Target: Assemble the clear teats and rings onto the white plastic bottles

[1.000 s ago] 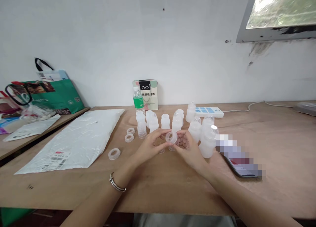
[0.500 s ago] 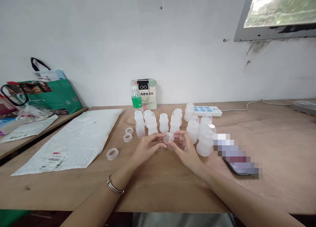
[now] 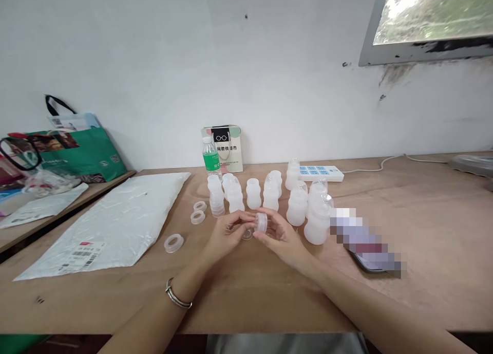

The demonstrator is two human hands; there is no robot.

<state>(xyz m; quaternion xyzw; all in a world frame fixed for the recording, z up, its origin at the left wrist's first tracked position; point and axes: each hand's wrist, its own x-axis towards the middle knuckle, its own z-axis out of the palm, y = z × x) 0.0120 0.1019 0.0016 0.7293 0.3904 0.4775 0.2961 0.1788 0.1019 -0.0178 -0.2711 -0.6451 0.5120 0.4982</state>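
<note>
A translucent bottle collar ring (image 3: pixel 261 222) is held on its side between my two hands, its ribbed edge facing me. My left hand (image 3: pixel 231 234) pinches at its left side, thumb and fingertips close together. My right hand (image 3: pixel 280 237) grips the ring from the right, with the thumb below and fingers above. A clear round piece (image 3: pixel 247 234) lies on the table below my left fingertips, partly hidden. Behind my hands stand several white baby bottles, among them an uncapped bottle (image 3: pixel 253 193) and a capped bottle (image 3: pixel 318 225). Further collar rings (image 3: pixel 174 243) lie to the left.
A white mailing bag (image 3: pixel 127 215) covers the table's left part. A phone (image 3: pixel 365 261), partly blurred out, lies to the right. At the back stand a green-labelled water bottle (image 3: pixel 211 156), a paper bag (image 3: pixel 233 156) and a power strip (image 3: pixel 321 173).
The collar ring has turned from showing its domed face to showing its ribbed edge. My right hand has shifted round it and both hands have moved slightly.
</note>
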